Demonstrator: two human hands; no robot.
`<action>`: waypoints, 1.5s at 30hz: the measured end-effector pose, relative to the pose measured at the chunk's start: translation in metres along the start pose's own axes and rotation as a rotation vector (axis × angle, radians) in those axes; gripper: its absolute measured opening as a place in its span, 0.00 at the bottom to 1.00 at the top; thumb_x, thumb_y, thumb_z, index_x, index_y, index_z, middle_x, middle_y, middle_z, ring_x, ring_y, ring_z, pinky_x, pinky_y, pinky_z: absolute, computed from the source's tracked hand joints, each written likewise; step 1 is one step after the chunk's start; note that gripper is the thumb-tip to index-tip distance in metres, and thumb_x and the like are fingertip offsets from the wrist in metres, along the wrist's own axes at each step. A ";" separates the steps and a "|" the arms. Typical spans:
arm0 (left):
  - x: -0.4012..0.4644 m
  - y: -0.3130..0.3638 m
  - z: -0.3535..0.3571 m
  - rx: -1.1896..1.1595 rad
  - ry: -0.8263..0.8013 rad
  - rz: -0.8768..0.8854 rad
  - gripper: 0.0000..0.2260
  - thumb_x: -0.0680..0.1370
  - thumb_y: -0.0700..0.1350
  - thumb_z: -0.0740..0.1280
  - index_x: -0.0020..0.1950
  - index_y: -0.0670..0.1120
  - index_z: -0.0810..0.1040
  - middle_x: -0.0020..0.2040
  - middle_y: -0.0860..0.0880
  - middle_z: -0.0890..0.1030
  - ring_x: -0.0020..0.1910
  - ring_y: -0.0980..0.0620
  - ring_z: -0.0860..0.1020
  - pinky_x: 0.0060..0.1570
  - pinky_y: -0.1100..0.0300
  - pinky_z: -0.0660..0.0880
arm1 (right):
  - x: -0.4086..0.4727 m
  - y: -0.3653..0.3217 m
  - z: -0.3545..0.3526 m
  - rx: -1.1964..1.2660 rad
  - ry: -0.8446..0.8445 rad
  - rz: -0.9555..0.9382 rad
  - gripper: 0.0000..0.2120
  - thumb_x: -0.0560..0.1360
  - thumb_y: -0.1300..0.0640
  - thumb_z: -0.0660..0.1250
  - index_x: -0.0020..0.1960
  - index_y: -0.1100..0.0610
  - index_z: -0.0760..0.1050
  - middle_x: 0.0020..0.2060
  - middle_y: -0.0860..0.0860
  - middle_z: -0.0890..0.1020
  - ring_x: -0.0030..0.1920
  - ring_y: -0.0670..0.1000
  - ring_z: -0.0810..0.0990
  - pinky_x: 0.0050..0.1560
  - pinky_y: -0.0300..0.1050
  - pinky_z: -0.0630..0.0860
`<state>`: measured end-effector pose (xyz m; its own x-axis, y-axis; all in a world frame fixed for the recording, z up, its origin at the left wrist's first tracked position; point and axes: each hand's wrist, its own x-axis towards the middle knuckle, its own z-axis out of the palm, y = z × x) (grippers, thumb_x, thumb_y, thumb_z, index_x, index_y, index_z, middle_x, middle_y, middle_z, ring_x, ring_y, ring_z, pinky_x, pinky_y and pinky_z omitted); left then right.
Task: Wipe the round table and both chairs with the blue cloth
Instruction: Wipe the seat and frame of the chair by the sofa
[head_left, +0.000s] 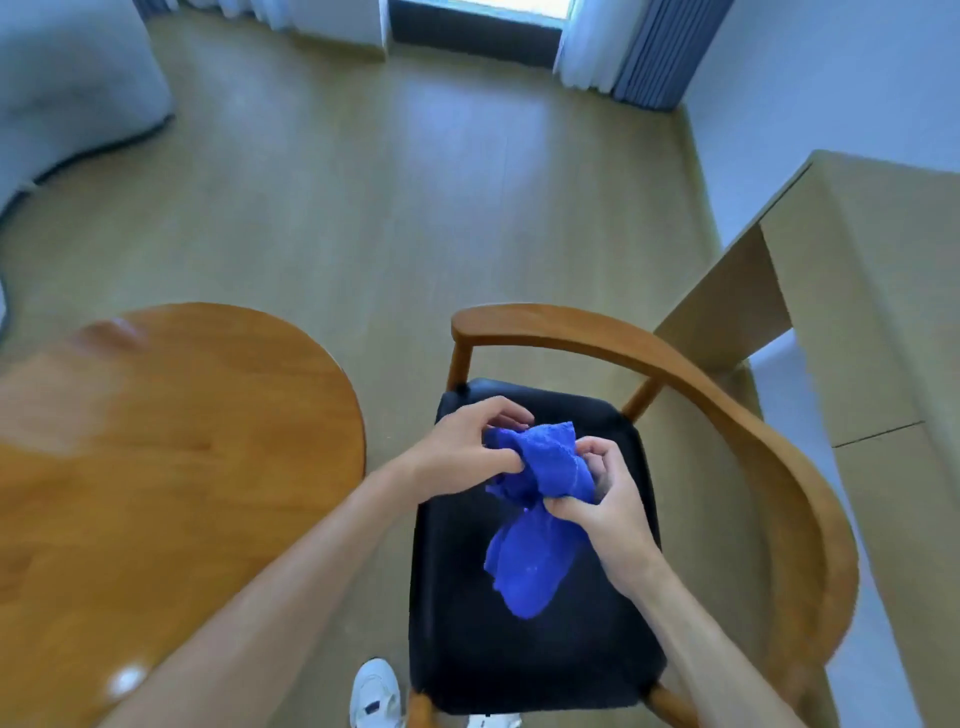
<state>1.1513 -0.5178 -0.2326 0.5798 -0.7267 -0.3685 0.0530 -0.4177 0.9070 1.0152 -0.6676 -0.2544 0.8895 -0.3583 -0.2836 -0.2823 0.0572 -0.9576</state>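
A crumpled blue cloth (540, 514) hangs in the air above the black seat (467, 623) of a wooden chair with a curved armrest (727, 395). My left hand (462, 452) pinches the cloth's upper left part between thumb and fingers. My right hand (608, 499) grips the cloth's right side, and its lower end dangles over the seat. The round wooden table (171, 441) lies to the left of the chair, glossy with a reflection. Only one chair is in view.
A light wooden cabinet (872, 312) stands right behind the chair by the wall. Wooden floor (389, 197) stretches ahead to curtains and a window. A grey sofa edge (67, 88) sits at the far left. My white shoes (376, 693) show below.
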 end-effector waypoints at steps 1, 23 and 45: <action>-0.009 0.016 -0.010 0.006 0.017 0.009 0.17 0.68 0.45 0.68 0.56 0.55 0.75 0.53 0.56 0.79 0.52 0.59 0.78 0.51 0.61 0.78 | -0.002 -0.016 0.007 -0.025 0.012 -0.025 0.23 0.63 0.63 0.73 0.53 0.48 0.70 0.49 0.51 0.81 0.49 0.52 0.82 0.44 0.43 0.79; -0.234 0.203 -0.142 0.422 0.365 0.297 0.23 0.64 0.40 0.61 0.56 0.50 0.81 0.50 0.50 0.83 0.48 0.52 0.79 0.44 0.58 0.77 | -0.064 -0.281 0.112 -0.576 -0.389 -0.547 0.28 0.71 0.62 0.72 0.61 0.37 0.68 0.48 0.49 0.81 0.43 0.49 0.79 0.46 0.47 0.79; -0.482 0.173 -0.211 0.774 0.814 0.062 0.07 0.73 0.40 0.63 0.46 0.49 0.78 0.36 0.57 0.77 0.37 0.64 0.74 0.34 0.72 0.68 | -0.131 -0.347 0.290 -0.982 -0.751 -1.003 0.10 0.78 0.49 0.64 0.46 0.52 0.82 0.60 0.46 0.71 0.60 0.45 0.68 0.57 0.40 0.62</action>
<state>1.0523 -0.1249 0.1444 0.9370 -0.3040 0.1721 -0.3492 -0.8253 0.4439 1.1008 -0.3703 0.1005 0.7331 0.6584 0.1708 0.6536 -0.6123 -0.4449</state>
